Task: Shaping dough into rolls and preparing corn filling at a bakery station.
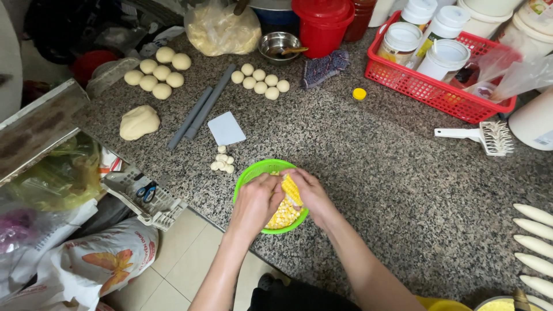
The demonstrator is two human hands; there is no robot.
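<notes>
As both forearms reached up from the six o'clock edge of the frame and converged over a green basket (249, 174), the person's two bare hands met on a yellow corn cob (291, 188). The left hand (257, 201) was curled palm down over the basket's near left side, its fingers bent against the cob at its one o'clock. The right hand (309, 192) gripped the cob from the three o'clock side, thumb pressed along the rows of kernels and wrist angled inward, so that the cob stood tilted between the two hands. Loose yellow kernels (282, 216) lay heaped inside the basket directly beneath the hands. The basket sat on a speckled granite counter (374, 173), close to its front edge.

At eleven o'clock from the basket lay a small cluster of tiny dough pieces (222, 162), with a pale plastic scraper (226, 128) just beyond them and two grey rods (201, 109) beside it. Farther out at eleven o'clock were larger dough balls (156, 72), a lump of dough (138, 121), and smaller dough balls (260, 80). A red basket of white-lidded jars (438, 75) stood at one o'clock, a white roller tool (481, 136) at two o'clock, and stripped pale cobs (536, 245) lined the frame edge at four o'clock.
</notes>
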